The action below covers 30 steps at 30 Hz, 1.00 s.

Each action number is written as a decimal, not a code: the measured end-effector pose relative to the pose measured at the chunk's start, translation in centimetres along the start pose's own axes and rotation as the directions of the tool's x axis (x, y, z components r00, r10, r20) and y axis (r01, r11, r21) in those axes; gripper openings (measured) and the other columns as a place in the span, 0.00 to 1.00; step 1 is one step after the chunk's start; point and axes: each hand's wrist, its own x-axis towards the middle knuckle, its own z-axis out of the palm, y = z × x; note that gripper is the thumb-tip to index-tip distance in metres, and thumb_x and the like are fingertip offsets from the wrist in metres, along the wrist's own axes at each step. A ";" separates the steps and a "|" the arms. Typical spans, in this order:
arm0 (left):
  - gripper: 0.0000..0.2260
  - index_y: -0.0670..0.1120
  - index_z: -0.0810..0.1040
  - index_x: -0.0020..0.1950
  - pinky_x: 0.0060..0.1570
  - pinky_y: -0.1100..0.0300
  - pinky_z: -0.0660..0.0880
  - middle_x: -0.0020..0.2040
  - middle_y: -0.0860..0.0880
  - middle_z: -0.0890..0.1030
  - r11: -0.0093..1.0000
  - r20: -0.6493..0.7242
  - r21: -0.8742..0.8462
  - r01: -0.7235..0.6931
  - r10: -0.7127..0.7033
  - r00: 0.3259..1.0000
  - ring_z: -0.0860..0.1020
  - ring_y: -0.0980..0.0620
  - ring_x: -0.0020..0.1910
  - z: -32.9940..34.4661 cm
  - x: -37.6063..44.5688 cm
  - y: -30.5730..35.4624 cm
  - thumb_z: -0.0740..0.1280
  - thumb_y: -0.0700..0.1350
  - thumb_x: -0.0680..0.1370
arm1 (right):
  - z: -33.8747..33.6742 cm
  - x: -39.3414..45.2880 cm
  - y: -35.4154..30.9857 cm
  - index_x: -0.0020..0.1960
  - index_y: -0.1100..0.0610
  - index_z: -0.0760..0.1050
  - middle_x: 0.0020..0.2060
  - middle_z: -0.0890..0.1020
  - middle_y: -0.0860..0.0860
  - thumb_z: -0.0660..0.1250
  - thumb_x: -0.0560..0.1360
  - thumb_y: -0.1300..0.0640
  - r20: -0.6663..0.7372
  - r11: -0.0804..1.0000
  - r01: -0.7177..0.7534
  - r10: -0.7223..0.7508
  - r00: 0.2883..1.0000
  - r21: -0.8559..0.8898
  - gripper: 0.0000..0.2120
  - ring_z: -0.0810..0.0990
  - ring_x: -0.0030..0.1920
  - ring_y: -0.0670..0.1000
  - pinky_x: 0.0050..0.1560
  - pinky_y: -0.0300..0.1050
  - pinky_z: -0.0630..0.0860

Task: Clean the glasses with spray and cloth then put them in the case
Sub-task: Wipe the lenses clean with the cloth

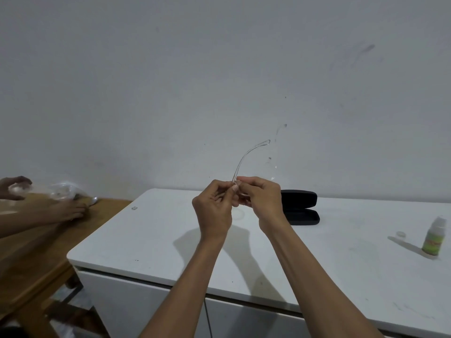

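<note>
I hold a pair of clear-framed glasses (246, 157) up in front of the wall, one transparent temple arm curving up and right. My left hand (213, 211) and my right hand (261, 198) both pinch the frame at its lower end, fingertips meeting. No cloth is visible between the fingers. The black glasses case (301, 207) lies open on the white table (151, 237), just behind my right hand. A small spray bottle (434, 237) with a green label stands at the far right, its clear cap (401, 234) lying beside it.
A wooden table (36, 242) adjoins on the left, where another person's hands (70, 211) handle a clear plastic bag (64, 190). A faint ring mark (238, 213) shows on the white table under my hands. The wall stands directly behind.
</note>
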 end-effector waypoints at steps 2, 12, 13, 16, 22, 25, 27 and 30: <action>0.02 0.38 0.83 0.43 0.35 0.60 0.81 0.32 0.47 0.84 1.000 0.017 0.001 0.014 -0.014 1.000 0.83 0.49 0.29 -0.5 0.1 -0.2 0.74 0.34 0.75 | -0.3 -0.3 -0.2 0.51 0.67 0.84 0.36 0.86 0.60 0.71 0.76 0.69 0.055 1.000 -0.019 0.020 0.998 -0.019 0.05 0.85 0.34 0.55 0.37 0.42 0.83; 0.04 0.38 0.81 0.43 0.32 0.60 0.80 0.34 0.42 0.83 0.995 0.021 0.055 0.087 -0.088 0.996 0.84 0.48 0.31 -2.6 1.7 -2.2 0.74 0.34 0.75 | -0.9 -0.8 1.0 0.43 0.70 0.83 0.34 0.83 0.62 0.68 0.74 0.73 0.112 0.994 0.027 -0.016 0.994 -0.102 0.05 0.86 0.38 0.63 0.36 0.48 0.80; 0.04 0.38 0.81 0.43 0.31 0.60 0.80 0.35 0.42 0.83 0.994 0.020 0.067 0.091 -0.093 0.995 0.84 0.48 0.31 -2.8 1.8 -2.4 0.74 0.35 0.75 | -1.0 -0.7 1.3 0.43 0.71 0.83 0.34 0.83 0.61 0.68 0.74 0.73 0.113 0.993 0.038 -0.025 0.993 -0.109 0.05 0.87 0.40 0.65 0.38 0.52 0.79; 0.04 0.38 0.81 0.43 0.31 0.60 0.80 0.36 0.42 0.83 0.991 0.003 0.101 0.086 -0.087 0.996 0.84 0.47 0.32 -3.3 2.2 -3.0 0.74 0.35 0.76 | -0.7 -0.5 1.9 0.43 0.66 0.86 0.33 0.86 0.58 0.69 0.74 0.71 0.092 0.976 0.088 -0.071 0.993 -0.197 0.07 0.86 0.39 0.69 0.41 0.56 0.80; 0.06 0.43 0.82 0.42 0.35 0.56 0.81 0.39 0.42 0.84 0.988 -0.075 0.114 0.104 -0.096 0.993 0.82 0.46 0.32 -6.4 3.7 -4.8 0.73 0.33 0.76 | -2.8 0.0 2.3 0.41 0.63 0.86 0.35 0.87 0.61 0.70 0.74 0.69 0.025 0.970 0.137 -0.135 0.991 -0.203 0.07 0.84 0.34 0.64 0.44 0.59 0.81; 0.05 0.41 0.82 0.43 0.40 0.50 0.82 0.36 0.42 0.84 0.979 -0.099 0.164 0.121 -0.105 0.989 0.83 0.45 0.33 -8.2 3.8 -6.0 0.73 0.33 0.75 | -4.5 0.5 2.4 0.41 0.64 0.86 0.36 0.87 0.62 0.70 0.74 0.69 -0.050 0.980 0.108 -0.118 0.992 -0.166 0.07 0.87 0.39 0.64 0.44 0.58 0.79; 0.06 0.41 0.82 0.42 0.43 0.48 0.83 0.36 0.43 0.84 0.968 -0.113 0.214 0.128 -0.105 0.988 0.83 0.47 0.34 -9.3 3.7 -6.9 0.73 0.31 0.74 | -5.5 0.6 2.4 0.41 0.65 0.86 0.37 0.87 0.61 0.70 0.74 0.69 -0.087 0.986 0.086 -0.099 0.991 -0.144 0.07 0.86 0.42 0.68 0.48 0.66 0.80; 0.08 0.41 0.83 0.42 0.45 0.46 0.83 0.39 0.45 0.85 0.953 -0.106 0.270 0.138 -0.113 0.988 0.85 0.46 0.38 -10.7 3.1 -8.5 0.73 0.28 0.71 | -6.5 0.4 2.2 0.42 0.69 0.84 0.39 0.87 0.62 0.69 0.75 0.71 -0.106 0.990 0.073 -0.086 0.991 -0.124 0.06 0.87 0.45 0.67 0.53 0.69 0.80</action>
